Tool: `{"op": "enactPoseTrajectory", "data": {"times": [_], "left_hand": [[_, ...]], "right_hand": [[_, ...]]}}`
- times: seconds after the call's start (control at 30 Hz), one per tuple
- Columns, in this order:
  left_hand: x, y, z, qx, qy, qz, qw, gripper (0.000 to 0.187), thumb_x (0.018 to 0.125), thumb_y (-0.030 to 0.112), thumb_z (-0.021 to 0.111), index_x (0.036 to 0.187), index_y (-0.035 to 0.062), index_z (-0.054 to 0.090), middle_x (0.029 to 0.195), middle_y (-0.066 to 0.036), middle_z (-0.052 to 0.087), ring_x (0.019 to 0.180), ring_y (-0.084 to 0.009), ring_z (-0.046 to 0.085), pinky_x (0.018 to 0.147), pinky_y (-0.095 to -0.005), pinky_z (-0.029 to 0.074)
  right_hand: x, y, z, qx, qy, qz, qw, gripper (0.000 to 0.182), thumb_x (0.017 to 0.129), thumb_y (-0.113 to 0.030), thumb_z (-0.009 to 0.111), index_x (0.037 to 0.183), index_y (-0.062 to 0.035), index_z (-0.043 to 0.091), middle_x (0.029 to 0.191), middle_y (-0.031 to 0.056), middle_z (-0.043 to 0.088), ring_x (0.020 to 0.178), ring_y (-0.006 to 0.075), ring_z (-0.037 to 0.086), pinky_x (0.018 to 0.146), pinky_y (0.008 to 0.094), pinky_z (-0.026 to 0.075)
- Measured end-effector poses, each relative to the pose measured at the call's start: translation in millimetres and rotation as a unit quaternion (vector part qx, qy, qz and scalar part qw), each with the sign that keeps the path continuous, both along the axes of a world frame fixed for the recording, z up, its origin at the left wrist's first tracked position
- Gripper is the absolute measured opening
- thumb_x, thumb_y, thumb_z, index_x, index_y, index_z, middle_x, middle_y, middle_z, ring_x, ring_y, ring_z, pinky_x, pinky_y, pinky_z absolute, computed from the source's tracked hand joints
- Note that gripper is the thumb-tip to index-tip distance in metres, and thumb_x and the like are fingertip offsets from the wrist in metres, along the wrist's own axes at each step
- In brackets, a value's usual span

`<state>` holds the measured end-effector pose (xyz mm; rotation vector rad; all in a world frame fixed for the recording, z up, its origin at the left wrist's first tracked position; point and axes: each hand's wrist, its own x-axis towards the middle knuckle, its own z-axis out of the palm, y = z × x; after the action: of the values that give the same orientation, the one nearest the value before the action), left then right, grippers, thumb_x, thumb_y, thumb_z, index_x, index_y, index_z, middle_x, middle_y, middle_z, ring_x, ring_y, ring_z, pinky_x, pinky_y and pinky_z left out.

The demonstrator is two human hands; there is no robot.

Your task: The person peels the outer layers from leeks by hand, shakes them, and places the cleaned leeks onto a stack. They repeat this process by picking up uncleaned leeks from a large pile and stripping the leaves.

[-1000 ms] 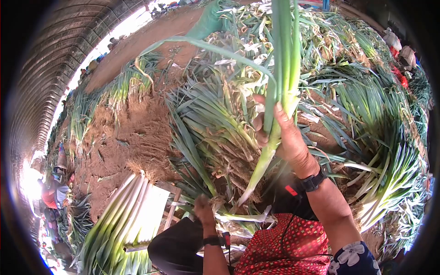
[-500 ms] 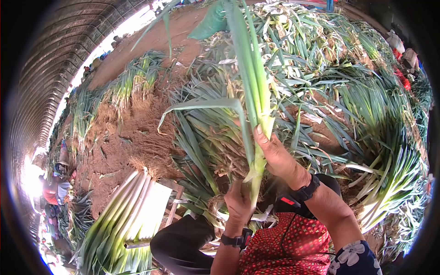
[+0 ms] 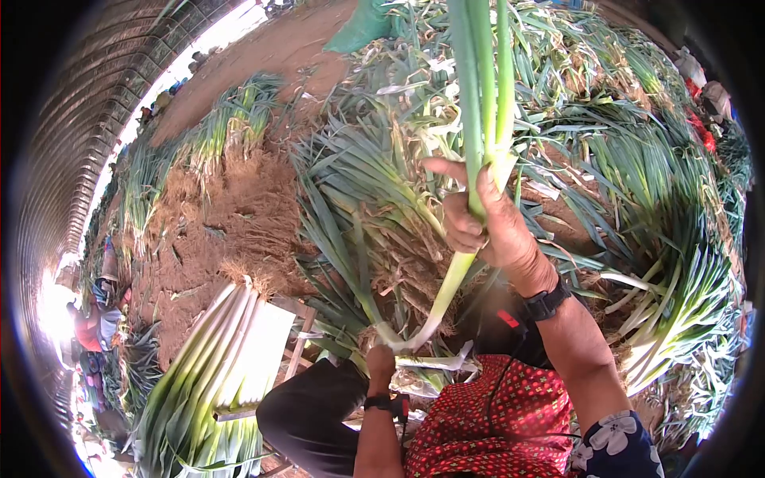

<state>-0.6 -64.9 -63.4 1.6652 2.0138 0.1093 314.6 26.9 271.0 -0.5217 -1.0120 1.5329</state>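
My right hand (image 3: 490, 223) is wrapped round a large green onion (image 3: 482, 88), held upright with its green leaves rising past the top of the view. The pale lower stalk slants down and bends to the left near its end. Down there my left hand (image 3: 381, 365) is closed at the pale end; whether it grips the stalk itself or a strip of its outer layer is hidden. Behind the held stalk lies a heap of untrimmed green onions (image 3: 351, 171) with dry, brownish bases.
To the left, cleaned green onions (image 3: 199, 366) lie with roots outward on a white board (image 3: 267, 342) with a wooden frame. More bundles (image 3: 239, 127) lie on the brown soil (image 3: 215, 203). Loose leaves and stalks (image 3: 637, 183) spread to the right. A green sack (image 3: 358, 28) lies at the back.
My left hand has moved down and left, away from the middle of the stalk. My right hand has risen slightly to the right with the green onion. The bent side leaf no longer hangs from it.
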Motion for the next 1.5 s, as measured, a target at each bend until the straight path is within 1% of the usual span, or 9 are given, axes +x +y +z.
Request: {"op": "enactPoseTrajectory", "data": {"times": [0.07, 0.2, 0.23, 0.5, 0.77, 1.13, 1.27, 1.33, 1.5], "left_hand": [[-29.2, -12.4, -6.8, -0.068, 0.231, -0.203, 0.949, 0.024, 0.087, 0.018, 0.052, 0.087, 0.0072, 0.073, 0.086, -0.016, 0.071, 0.087, -0.0271, 0.070, 0.069, -0.0450, 0.055], [-94.8, -44.0, -63.4, -0.056, 0.339, -0.142, 0.928, 0.018, 0.085, 0.016, 0.056, 0.089, 0.0065, 0.071, 0.097, -0.018, 0.070, 0.090, -0.0317, 0.069, 0.074, -0.0469, 0.055], [-59.0, -35.8, 13.4, -0.021, 0.055, 0.181, 0.982, 0.022, 0.089, 0.019, 0.055, 0.097, 0.0022, 0.067, 0.098, -0.021, 0.068, 0.089, -0.0378, 0.067, 0.074, -0.0478, 0.053], [67.0, 31.5, 208.1, 0.252, -0.443, -0.025, 0.860, 0.022, 0.083, 0.010, 0.071, 0.102, 0.0033, 0.061, 0.102, -0.010, 0.062, 0.085, -0.0228, 0.062, 0.076, -0.0352, 0.051], [115.0, 6.9, 232.4, 0.396, -0.203, -0.138, 0.885, 0.037, 0.070, -0.008, 0.072, 0.102, 0.0069, 0.062, 0.096, -0.011, 0.060, 0.073, -0.0245, 0.061, 0.061, -0.0328, 0.050], [109.6, -2.2, 237.8, 0.431, -0.188, -0.198, 0.860, 0.028, 0.069, -0.009, 0.072, 0.088, 0.0064, 0.058, 0.085, -0.009, 0.059, 0.069, -0.0257, 0.059, 0.059, -0.0337, 0.047], [115.4, -1.2, 228.9, 0.403, -0.378, -0.031, 0.833, 0.020, 0.090, 0.012, 0.063, 0.075, 0.0097, 0.050, 0.065, -0.001, 0.048, 0.056, -0.0168, 0.050, 0.051, -0.0303, 0.041], [106.3, 3.2, 251.8, 0.138, -0.761, 0.163, 0.612, 0.035, 0.100, 0.027, 0.052, 0.069, 0.0132, 0.042, 0.060, 0.003, 0.035, 0.049, -0.0096, 0.034, 0.043, -0.0261, 0.031], [56.4, 18.0, 235.5, 0.130, -0.842, 0.228, 0.472, 0.044, 0.099, 0.037, 0.052, 0.065, 0.0178, 0.032, 0.060, 0.006, 0.023, 0.046, -0.0054, 0.025, 0.038, -0.0239, 0.021]], "right_hand": [[12.7, 0.5, 5.2, 0.007, 0.031, -0.040, 0.999, 0.070, 0.095, -0.062, 0.039, 0.140, -0.0084, 0.042, 0.057, -0.0069, 0.028, 0.044, 0.0053, 0.026, 0.042, 0.0215, 0.028], [46.1, 8.7, 10.8, 0.003, 0.093, -0.124, 0.988, 0.069, 0.096, -0.062, 0.038, 0.135, -0.0060, 0.046, 0.056, -0.0079, 0.025, 0.044, 0.0048, 0.023, 0.041, 0.0213, 0.026], [54.2, 9.0, 14.6, -0.009, 0.086, -0.160, 0.983, 0.067, 0.096, -0.061, 0.039, 0.131, -0.0046, 0.047, 0.056, -0.0081, 0.025, 0.044, 0.0047, 0.022, 0.041, 0.0213, 0.026], [48.5, 22.8, 1.7, -0.103, 0.162, -0.217, 0.957, 0.051, 0.094, -0.053, 0.055, 0.117, -0.0068, 0.051, 0.064, -0.0045, 0.032, 0.053, 0.0074, 0.030, 0.050, 0.0231, 0.031], [38.8, 21.8, 0.7, -0.040, 0.266, -0.182, 0.946, 0.034, 0.096, -0.020, 0.055, 0.124, -0.0026, 0.048, 0.096, 0.0087, 0.056, 0.088, 0.0199, 0.059, 0.088, 0.0405, 0.054], [31.7, 28.4, -2.8, 0.026, 0.162, -0.378, 0.911, 0.025, 0.097, -0.019, 0.054, 0.117, -0.0071, 0.044, 0.091, 0.0095, 0.061, 0.084, 0.0193, 0.065, 0.058, 0.0285, 0.056], [38.7, 27.2, 6.0, -0.003, 0.143, -0.400, 0.905, 0.024, 0.097, -0.021, 0.053, 0.115, -0.0082, 0.045, 0.101, 0.0095, 0.060, 0.080, 0.0174, 0.063, 0.056, 0.0249, 0.052], [49.8, 27.1, 0.1, -0.012, 0.167, -0.374, 0.912, 0.026, 0.097, -0.020, 0.053, 0.121, -0.0149, 0.043, 0.108, 0.0104, 0.062, 0.077, 0.0168, 0.062, 0.051, 0.0231, 0.048], [73.4, 30.8, -17.2, 0.038, 0.238, -0.377, 0.894, 0.020, 0.098, -0.019, 0.052, 0.113, -0.0177, 0.039, 0.099, 0.0107, 0.060, 0.067, 0.0157, 0.055, 0.046, 0.0237, 0.043]]}}
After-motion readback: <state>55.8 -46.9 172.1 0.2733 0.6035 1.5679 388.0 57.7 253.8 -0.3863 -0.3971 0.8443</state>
